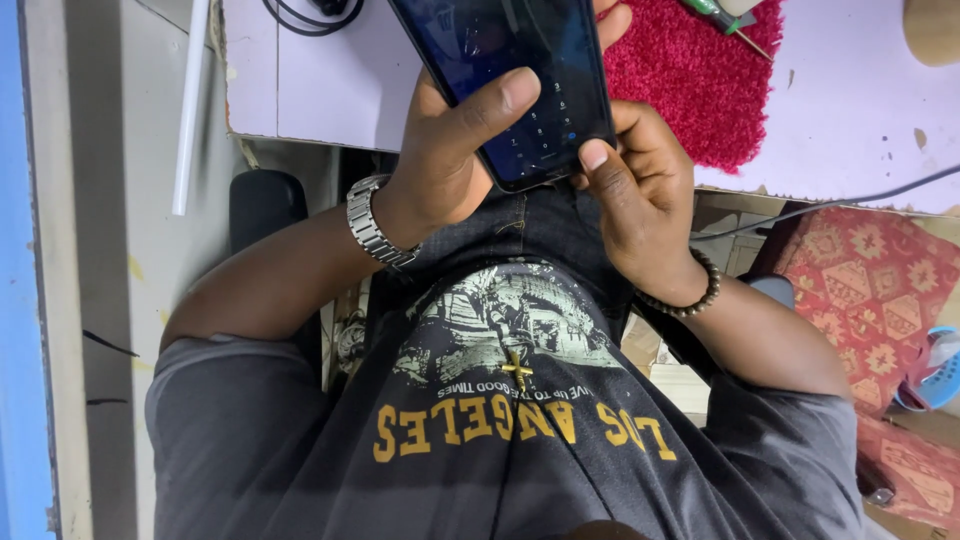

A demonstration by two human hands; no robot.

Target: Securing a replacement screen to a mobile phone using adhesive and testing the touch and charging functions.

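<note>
A dark smartphone (500, 50) with a lit screen showing a keypad is held over my lap by both hands. My left hand (440, 165), with a metal watch on its wrist, grips the phone from the left, and its thumb rests on the screen. My right hand (645, 190), with a bead bracelet on its wrist, holds the phone's lower right corner, the thumb touching the bottom edge. Below the hands are my dark jeans and grey printed shirt.
A pale table (330, 90) lies beyond the phone with a red fluffy cloth (690, 80), a green-handled screwdriver (725, 20) and a black cable (300, 15). A white tube (190, 100) leans at the left. A red patterned cushion (870, 280) and a blue sandal (940, 375) are at the right.
</note>
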